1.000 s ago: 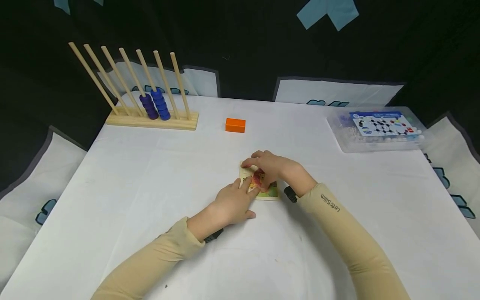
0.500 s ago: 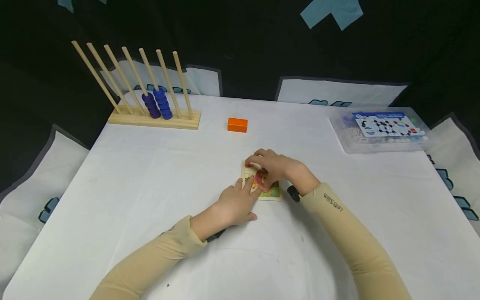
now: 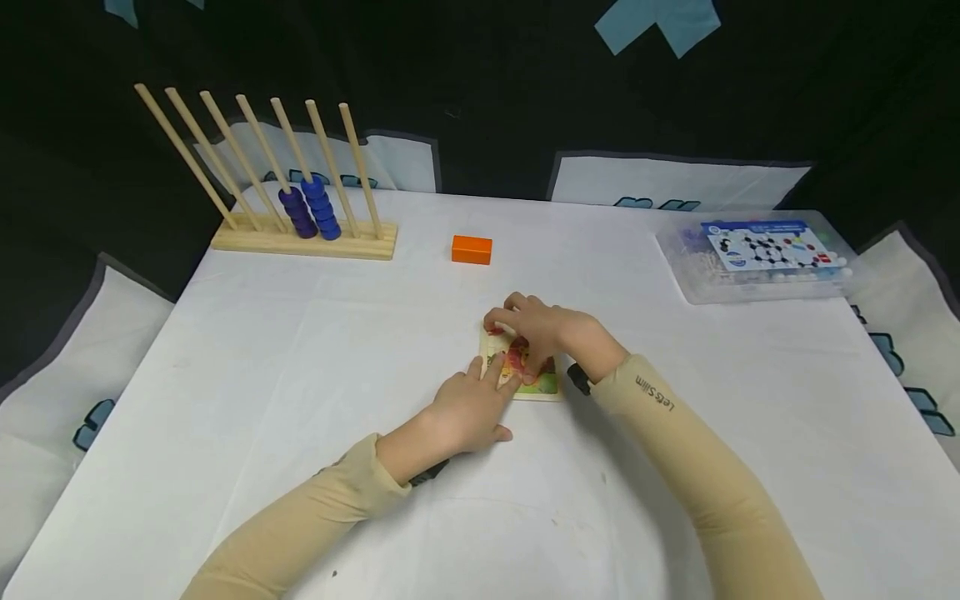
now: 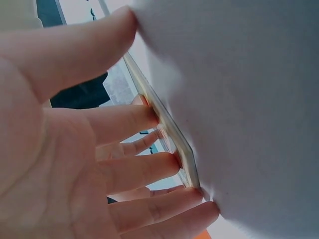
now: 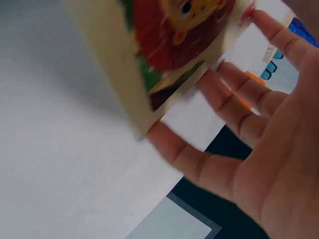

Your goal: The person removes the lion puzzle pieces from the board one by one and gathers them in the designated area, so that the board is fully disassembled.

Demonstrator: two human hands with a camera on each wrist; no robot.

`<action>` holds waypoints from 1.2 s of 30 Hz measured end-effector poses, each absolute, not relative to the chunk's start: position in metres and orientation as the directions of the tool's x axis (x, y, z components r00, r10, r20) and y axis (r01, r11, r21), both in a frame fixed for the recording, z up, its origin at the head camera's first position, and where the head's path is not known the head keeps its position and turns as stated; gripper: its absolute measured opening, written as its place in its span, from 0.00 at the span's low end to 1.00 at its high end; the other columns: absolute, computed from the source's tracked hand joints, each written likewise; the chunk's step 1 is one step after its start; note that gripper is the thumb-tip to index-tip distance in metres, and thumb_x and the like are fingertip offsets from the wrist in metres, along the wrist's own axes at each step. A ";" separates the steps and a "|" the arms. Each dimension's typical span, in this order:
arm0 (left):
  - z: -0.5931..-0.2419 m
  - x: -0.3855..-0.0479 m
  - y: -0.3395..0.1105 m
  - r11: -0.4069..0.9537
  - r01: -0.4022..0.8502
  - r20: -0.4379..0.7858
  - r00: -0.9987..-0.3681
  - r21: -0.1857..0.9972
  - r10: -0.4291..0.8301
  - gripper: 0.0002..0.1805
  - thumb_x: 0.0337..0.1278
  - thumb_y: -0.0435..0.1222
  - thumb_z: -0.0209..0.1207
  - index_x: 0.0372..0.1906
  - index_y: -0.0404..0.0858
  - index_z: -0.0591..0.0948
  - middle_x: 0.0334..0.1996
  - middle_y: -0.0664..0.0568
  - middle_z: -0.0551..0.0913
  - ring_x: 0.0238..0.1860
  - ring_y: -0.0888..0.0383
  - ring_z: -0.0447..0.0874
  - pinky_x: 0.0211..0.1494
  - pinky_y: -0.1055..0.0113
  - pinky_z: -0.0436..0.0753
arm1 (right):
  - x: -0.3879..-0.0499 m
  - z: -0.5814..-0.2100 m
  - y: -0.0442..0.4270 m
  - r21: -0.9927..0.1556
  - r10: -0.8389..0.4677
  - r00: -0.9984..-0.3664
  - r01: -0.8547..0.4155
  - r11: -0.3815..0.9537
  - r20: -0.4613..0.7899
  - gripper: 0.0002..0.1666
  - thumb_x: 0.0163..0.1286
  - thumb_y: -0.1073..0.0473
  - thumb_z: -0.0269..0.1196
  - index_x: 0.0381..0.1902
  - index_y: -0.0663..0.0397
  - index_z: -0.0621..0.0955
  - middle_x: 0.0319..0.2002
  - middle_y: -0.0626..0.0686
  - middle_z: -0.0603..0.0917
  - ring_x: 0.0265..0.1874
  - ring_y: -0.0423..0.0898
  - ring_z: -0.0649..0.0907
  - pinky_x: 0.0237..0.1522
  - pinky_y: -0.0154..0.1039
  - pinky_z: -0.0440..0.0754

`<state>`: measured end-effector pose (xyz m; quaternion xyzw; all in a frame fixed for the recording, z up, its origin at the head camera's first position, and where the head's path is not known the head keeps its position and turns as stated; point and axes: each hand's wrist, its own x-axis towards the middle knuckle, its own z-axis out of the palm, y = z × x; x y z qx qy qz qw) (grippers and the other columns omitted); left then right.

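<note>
The left hand [image 3: 468, 410] rests straight fingers on the puzzle [image 3: 547, 385]; the right hand [image 3: 546, 327] grips it with curled fingers, a block [image 3: 472, 250] beyond them.

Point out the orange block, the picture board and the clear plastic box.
Orange block [image 3: 472, 250]: head view, middle of its visible body.
Picture board [image 5: 162, 47]: right wrist view, on the red printed area.
Clear plastic box [image 3: 753, 292]: head view, on its near wall.
</note>
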<state>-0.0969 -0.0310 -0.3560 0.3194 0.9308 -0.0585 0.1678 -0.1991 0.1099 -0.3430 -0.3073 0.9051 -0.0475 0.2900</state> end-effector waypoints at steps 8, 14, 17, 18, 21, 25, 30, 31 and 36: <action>-0.357 -0.096 -0.031 0.793 0.610 -0.355 -0.740 0.003 0.571 0.41 0.53 0.58 0.53 0.69 0.44 0.59 0.68 0.41 0.52 0.64 0.40 0.55 0.52 0.58 0.73 | -0.210 -0.340 0.110 -0.297 -0.597 -0.607 -0.526 0.797 -0.526 0.42 0.48 0.65 0.71 0.58 0.32 0.66 0.55 0.52 0.60 0.48 0.49 0.68 0.39 0.40 0.75; -0.357 -0.095 -0.032 0.794 0.607 -0.352 -0.740 0.019 0.574 0.40 0.53 0.58 0.53 0.68 0.44 0.59 0.68 0.40 0.53 0.64 0.40 0.55 0.52 0.57 0.72 | -0.217 -0.340 0.107 -0.336 -0.615 -0.585 -0.521 0.785 -0.528 0.36 0.51 0.67 0.69 0.53 0.32 0.69 0.50 0.51 0.62 0.46 0.49 0.69 0.38 0.39 0.75; -0.357 -0.096 -0.032 0.792 0.610 -0.344 -0.739 0.023 0.579 0.40 0.53 0.58 0.53 0.68 0.43 0.59 0.67 0.40 0.53 0.64 0.39 0.56 0.52 0.57 0.72 | -0.223 -0.344 0.110 -0.394 -0.622 -0.573 -0.482 0.782 -0.533 0.34 0.51 0.67 0.69 0.50 0.32 0.70 0.48 0.52 0.62 0.44 0.49 0.69 0.39 0.40 0.73; -0.358 -0.096 -0.032 0.791 0.611 -0.342 -0.739 0.024 0.581 0.40 0.53 0.57 0.54 0.68 0.43 0.59 0.67 0.40 0.53 0.64 0.39 0.56 0.52 0.56 0.72 | -0.226 -0.346 0.111 -0.413 -0.621 -0.568 -0.464 0.783 -0.540 0.33 0.51 0.67 0.69 0.50 0.32 0.70 0.47 0.51 0.62 0.44 0.49 0.68 0.41 0.41 0.72; -0.359 -0.096 -0.032 0.787 0.615 -0.329 -0.737 0.033 0.590 0.41 0.53 0.57 0.54 0.68 0.42 0.59 0.67 0.39 0.54 0.63 0.38 0.57 0.52 0.56 0.72 | -0.232 -0.351 0.116 -0.470 -0.621 -0.548 -0.407 0.783 -0.561 0.32 0.52 0.67 0.67 0.49 0.31 0.70 0.48 0.51 0.63 0.46 0.49 0.66 0.45 0.43 0.69; -0.360 -0.096 -0.032 0.782 0.622 -0.314 -0.736 0.038 0.600 0.41 0.52 0.57 0.55 0.68 0.41 0.60 0.66 0.38 0.55 0.62 0.37 0.57 0.52 0.55 0.72 | -0.236 -0.356 0.119 -0.500 -0.619 -0.538 -0.368 0.784 -0.573 0.31 0.52 0.67 0.66 0.48 0.31 0.70 0.49 0.50 0.63 0.50 0.50 0.64 0.49 0.45 0.67; -0.360 -0.095 -0.033 0.780 0.624 -0.304 -0.736 0.041 0.605 0.41 0.52 0.56 0.55 0.67 0.40 0.60 0.66 0.37 0.55 0.62 0.37 0.58 0.51 0.54 0.72 | -0.235 -0.357 0.118 -0.507 -0.621 -0.538 -0.364 0.781 -0.570 0.30 0.52 0.68 0.65 0.48 0.31 0.70 0.48 0.51 0.63 0.49 0.50 0.65 0.46 0.43 0.68; -0.360 -0.095 -0.033 0.780 0.624 -0.302 -0.736 0.043 0.606 0.41 0.52 0.56 0.55 0.67 0.40 0.61 0.66 0.37 0.55 0.62 0.37 0.58 0.51 0.54 0.72 | -0.235 -0.357 0.117 -0.510 -0.622 -0.538 -0.364 0.780 -0.568 0.31 0.52 0.68 0.65 0.48 0.32 0.69 0.47 0.52 0.63 0.48 0.50 0.65 0.46 0.43 0.68; -0.359 -0.096 -0.033 0.776 0.630 -0.296 -0.735 0.033 0.610 0.41 0.52 0.56 0.55 0.67 0.40 0.61 0.66 0.37 0.56 0.62 0.37 0.58 0.51 0.54 0.72 | -0.233 -0.355 0.115 -0.534 -0.647 -0.543 -0.376 0.758 -0.535 0.32 0.50 0.70 0.66 0.47 0.37 0.68 0.45 0.52 0.63 0.46 0.49 0.66 0.43 0.40 0.70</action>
